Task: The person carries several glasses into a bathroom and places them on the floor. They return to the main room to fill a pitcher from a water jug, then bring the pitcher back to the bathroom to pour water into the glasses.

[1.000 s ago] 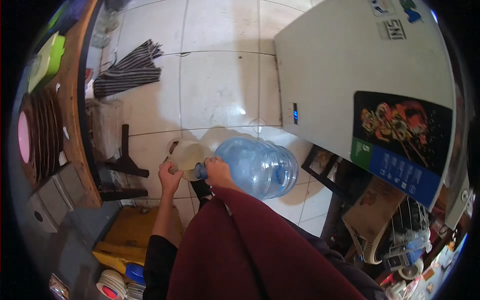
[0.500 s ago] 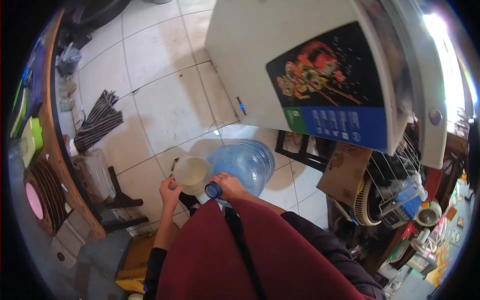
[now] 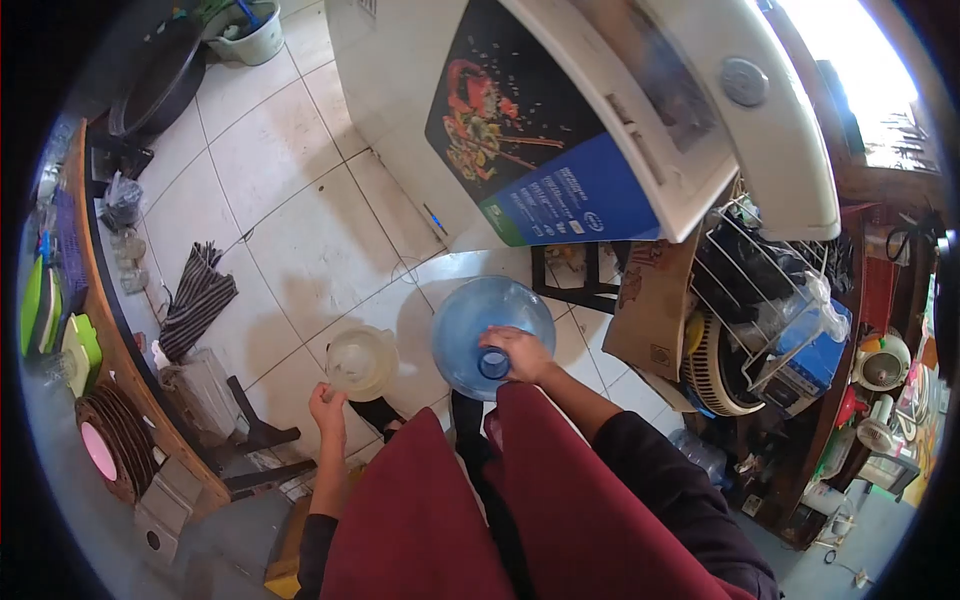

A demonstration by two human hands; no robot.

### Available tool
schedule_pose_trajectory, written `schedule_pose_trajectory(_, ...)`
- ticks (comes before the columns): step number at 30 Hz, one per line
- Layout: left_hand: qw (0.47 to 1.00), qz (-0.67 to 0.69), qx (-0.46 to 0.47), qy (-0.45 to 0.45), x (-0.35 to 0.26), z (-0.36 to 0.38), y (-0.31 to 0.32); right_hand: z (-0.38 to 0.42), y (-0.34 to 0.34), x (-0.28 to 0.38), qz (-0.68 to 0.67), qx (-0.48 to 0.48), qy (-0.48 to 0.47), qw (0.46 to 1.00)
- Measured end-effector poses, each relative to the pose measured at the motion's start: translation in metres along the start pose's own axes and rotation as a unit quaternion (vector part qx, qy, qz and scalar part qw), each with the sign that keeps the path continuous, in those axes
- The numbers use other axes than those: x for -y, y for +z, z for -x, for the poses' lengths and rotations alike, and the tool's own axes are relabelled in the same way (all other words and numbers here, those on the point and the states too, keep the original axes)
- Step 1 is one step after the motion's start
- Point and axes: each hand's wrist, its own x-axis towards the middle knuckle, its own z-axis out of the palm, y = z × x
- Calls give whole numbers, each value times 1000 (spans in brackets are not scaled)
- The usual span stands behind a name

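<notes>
My right hand (image 3: 518, 352) is closed round the neck of a large blue water jug (image 3: 492, 310), which stands nearly upright with its mouth facing up at me. To its left is a translucent, pale yellowish plastic pitcher (image 3: 361, 362). My left hand (image 3: 327, 408) is closed at the pitcher's near left side, where its handle is mostly covered by my fingers. The pitcher and the water jug are apart, with tiled floor between them. I cannot make out how much liquid either holds.
A white fridge or freezer (image 3: 400, 150) stands ahead. On the right are a cardboard box (image 3: 648, 300) and a wire rack (image 3: 745, 270). A striped cloth (image 3: 200, 300) lies on the tiled floor (image 3: 300, 230). Along the left runs a wooden-edged table (image 3: 100, 300).
The water jug has gone from leaning toward the pitcher to nearly upright, its neck and my right hand shifting right. My left hand and the pitcher have moved slightly left and away from it.
</notes>
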Motion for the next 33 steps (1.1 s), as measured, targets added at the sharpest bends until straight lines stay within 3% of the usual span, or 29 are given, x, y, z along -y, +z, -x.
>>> schedule_pose_trajectory(5,998,66,-16,-14,-6,8,5,54,-17,-23,38,-15,3,999)
schedule_pose_trajectory(8,990,134,-23,-35,5,8,1,82,-24,-41,13,-33,50,998)
schedule_pose_trajectory(10,973,222,-26,-61,-6,19,8,94,-22,-62,-31,-77,146,986)
schedule_pose_trajectory(11,973,220,-35,-62,-10,26,10,98,-21,-64,-35,-71,140,987)
schedule_pose_trajectory(14,971,229,-51,-47,-23,41,16,98,-32,-49,44,-82,165,982)
schedule_pose_trajectory(16,964,256,-60,-49,-26,54,15,104,-27,-45,2,-145,216,966)
schedule_pose_trajectory(17,963,255,-67,-47,-24,61,14,109,-19,-47,3,-143,267,953)
schedule_pose_trajectory(18,955,288,-59,-42,-22,68,11,111,-14,-43,0,-138,259,956)
schedule_pose_trajectory(20,942,328,-68,-26,-21,87,4,109,-9,-32,-150,-132,437,877)
schedule_pose_trajectory(24,915,377,-143,-23,-51,141,-1,124,-9,-39,-191,-55,409,891)
schedule_pose_trajectory(25,914,366,-172,-37,-61,154,-4,121,1,-48,103,75,143,981)
schedule_pose_trajectory(26,913,365,-174,-48,-67,169,-11,128,-10,-80,111,81,114,984)
schedule_pose_trajectory(27,912,364,-183,-60,-71,186,-20,128,-21,-86,-154,208,222,940)
schedule_pose_trajectory(29,888,418,-188,-41,-72,215,-34,125,-65,-47,-156,150,159,963)
schedule_pose_trajectory(30,873,432,-226,-29,-68,229,-45,121,-87,-31,-244,162,148,945)
schedule_pose_trajectory(31,882,425,-203,-1,-63,243,-54,111,-108,-12,-330,177,143,916)
schedule_pose_trajectory(33,880,428,-204,33,-58,276,-75,86,-144,66,-192,181,298,918)
